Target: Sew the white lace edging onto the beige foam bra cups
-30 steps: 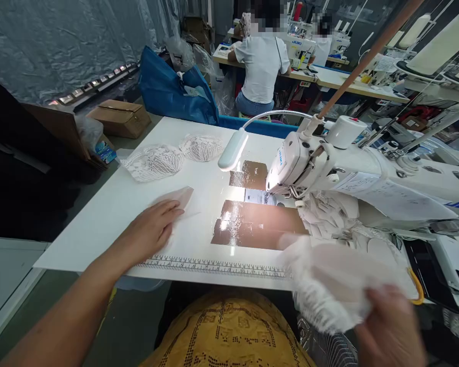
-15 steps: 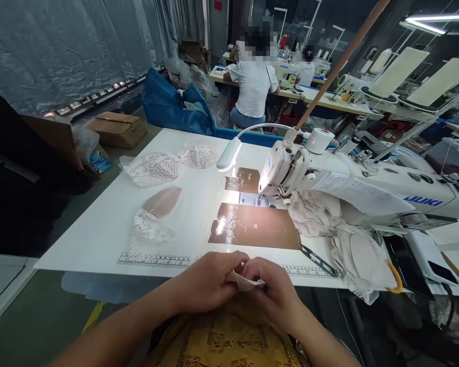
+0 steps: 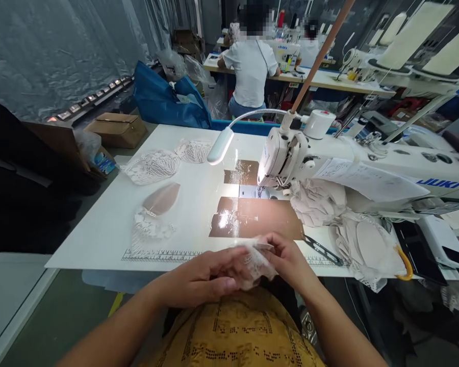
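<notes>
A small piece of pale, sheer lace fabric [image 3: 257, 262] is between my hands, just in front of the table's near edge. My right hand [image 3: 290, 261] pinches its upper right edge between thumb and fingers. Against its left side lies my left hand [image 3: 204, 278], with the fingers stretched out and the thumb apart; the lace partly covers the fingertips. Beyond them a white sewing machine [image 3: 329, 158] stands over a brown plate [image 3: 256, 218] taped to the table. Two lace cup pieces [image 3: 153, 167] rest at the table's back left, nearer me a beige cup piece with lace [image 3: 162, 199].
Piles of beige cut fabric [image 3: 319, 201] lie under and beside the machine arm. Black thread snips or a similar slim tool [image 3: 323, 250] lie by the ruler strip [image 3: 160, 255]. A lamp [image 3: 221, 145] hangs over the white table [image 3: 99, 229]. A co-worker [image 3: 250, 71] sits beyond.
My hands have moved apart from being close together. The lace piece, earlier mostly hidden in them, is now spread between them. My right hand has moved up and right.
</notes>
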A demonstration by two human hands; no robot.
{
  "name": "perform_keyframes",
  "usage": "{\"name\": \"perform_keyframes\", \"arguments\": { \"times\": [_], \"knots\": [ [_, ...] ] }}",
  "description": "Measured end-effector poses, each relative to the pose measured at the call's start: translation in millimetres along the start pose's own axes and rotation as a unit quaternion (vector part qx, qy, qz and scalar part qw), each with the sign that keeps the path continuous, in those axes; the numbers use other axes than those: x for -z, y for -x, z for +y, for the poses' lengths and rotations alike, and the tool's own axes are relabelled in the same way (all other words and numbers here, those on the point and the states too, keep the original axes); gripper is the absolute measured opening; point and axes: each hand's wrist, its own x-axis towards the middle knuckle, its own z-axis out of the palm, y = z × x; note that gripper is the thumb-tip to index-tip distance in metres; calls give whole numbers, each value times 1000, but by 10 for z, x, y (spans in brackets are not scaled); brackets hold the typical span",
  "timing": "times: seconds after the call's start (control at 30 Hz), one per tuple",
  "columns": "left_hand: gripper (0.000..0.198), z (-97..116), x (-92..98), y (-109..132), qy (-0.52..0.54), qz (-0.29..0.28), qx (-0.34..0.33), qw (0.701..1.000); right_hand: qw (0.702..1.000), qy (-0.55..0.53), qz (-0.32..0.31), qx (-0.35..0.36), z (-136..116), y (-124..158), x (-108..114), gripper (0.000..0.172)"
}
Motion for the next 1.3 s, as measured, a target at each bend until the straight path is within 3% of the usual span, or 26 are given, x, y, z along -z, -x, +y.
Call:
{"name": "perform_keyframes", "arguments": {
  "times": [0.03,0.1,0.2,0.27,0.33,0.4,0.5,0.57,0.6,0.73,0.83,0.93,1.0,1.1,1.2,1.27,1.3],
  "knots": [
    [53,17,-29,-34,2,5,-6,1000,996,-61,-47,-32,45,-35,-28,7],
    [67,14,-51,-111,-60,72,3,996,980,-154,-105,-65,103,-67,-87,13],
    [78,-73,-10,-222,-124,156,33,979,965,-215,-131,-77,104,-57,-144,16],
    [74,-155,28,-270,-39,116,56,991,966,-222,-109,-69,84,-43,-150,19],
    [49,-228,52,-291,78,44,84,992,971,-227,-59,-53,78,-34,-137,26],
    [25,-276,59,-293,135,20,105,985,973,-229,-3,-35,96,-36,-119,36],
    [16,-296,52,-296,144,57,111,982,979,-197,62,-4,157,-61,-89,42],
    [18,-293,44,-308,142,84,105,981,986,-148,75,12,202,-89,-59,26],
    [19,-292,39,-314,138,97,101,981,990,-124,68,19,220,-104,-40,22],
    [24,-302,27,-306,112,118,86,983,996,-77,8,50,217,-136,33,43],
    [32,-272,54,-269,37,129,86,987,999,-1,-5,35,128,-130,44,29],
    [60,-157,138,-267,-101,159,54,981,997,64,-20,24,18,-125,13,20],
    [64,-47,215,-308,-173,125,5,977,995,85,-48,30,-42,-131,-13,20],
    [35,85,335,-395,-201,-15,-23,979,992,93,-78,42,-90,-135,-28,20],
    [13,90,453,-395,-158,-150,34,975,996,2,-92,14,-84,-99,10,18],
    [21,19,523,-312,-96,-183,71,976,990,-103,-90,-30,-63,-53,54,19],
    [24,-31,548,-251,-51,-173,83,980,984,-152,-78,-52,-53,-30,74,19]
  ]
}}
